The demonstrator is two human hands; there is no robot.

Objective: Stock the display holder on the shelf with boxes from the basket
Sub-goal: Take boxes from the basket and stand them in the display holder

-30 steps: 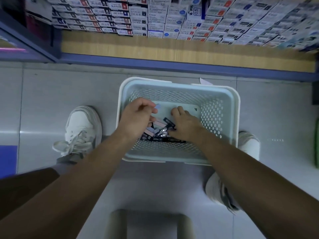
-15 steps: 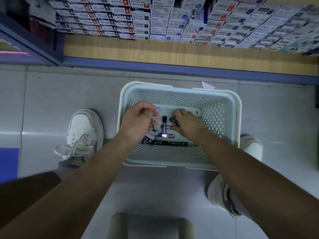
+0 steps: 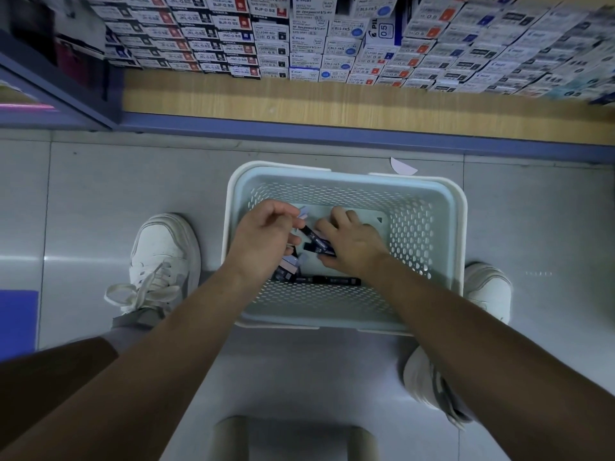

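Observation:
A pale perforated basket (image 3: 442, 227) stands on the floor between my feet. Several small slim boxes, black and lilac, lie loose on its bottom (image 3: 332, 280). My left hand (image 3: 263, 234) is inside the basket with its fingers curled round a few small boxes, a lilac end (image 3: 303, 214) sticking out past the fingertips. My right hand (image 3: 352, 241) is beside it, its fingers curled over a black box (image 3: 316, 242) that it holds against the pile. The display holder is not in view.
A wooden shelf edge (image 3: 332, 104) with a blue base runs across the top, packed with rows of small white refill boxes (image 3: 299, 44). My white shoes (image 3: 163, 257) flank the basket. A stool top (image 3: 286, 440) sits below. A paper scrap (image 3: 402, 167) lies behind the basket.
Both hands kept sorting in the basket. The right hand has drawn a black box up from the pile toward the left hand. The camera has tilted slightly, showing more shelf.

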